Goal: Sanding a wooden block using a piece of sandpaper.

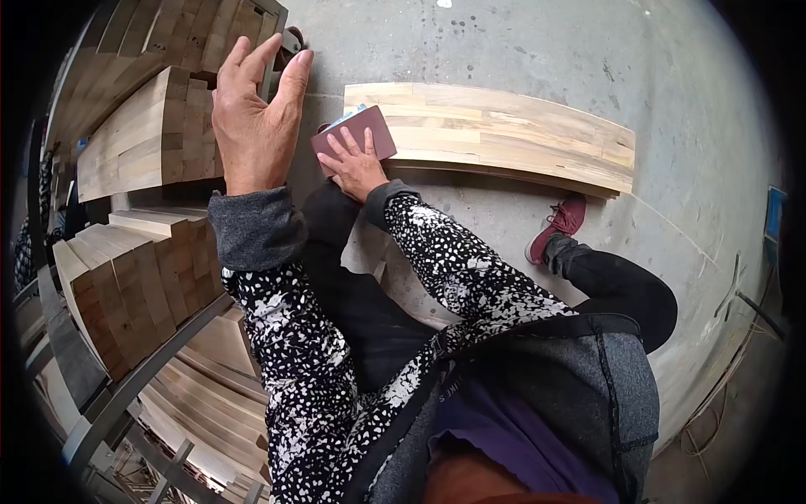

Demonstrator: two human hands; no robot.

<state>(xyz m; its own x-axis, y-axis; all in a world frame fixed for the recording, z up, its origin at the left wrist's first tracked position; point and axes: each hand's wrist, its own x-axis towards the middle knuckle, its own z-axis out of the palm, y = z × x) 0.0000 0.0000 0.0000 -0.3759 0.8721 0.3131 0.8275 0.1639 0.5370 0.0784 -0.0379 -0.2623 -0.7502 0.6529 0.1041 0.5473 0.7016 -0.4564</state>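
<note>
My left hand is raised at the upper left, empty, its thumb and fingers apart. My right hand has its fingers over a flat maroon sheet that looks like sandpaper, with its thumb near the lower left edge. Something light blue peeks out behind the sheet's upper edge; its kind is hidden. The sheet overlaps the left end of a long, pale wooden board made of joined strips. This board lies low in front of me, above the concrete floor.
Stacks of wooden boards rise on my left, with more wood by a metal frame lower down. A caster wheel stands beyond my left hand. My maroon shoe is near the board's right end on the concrete floor.
</note>
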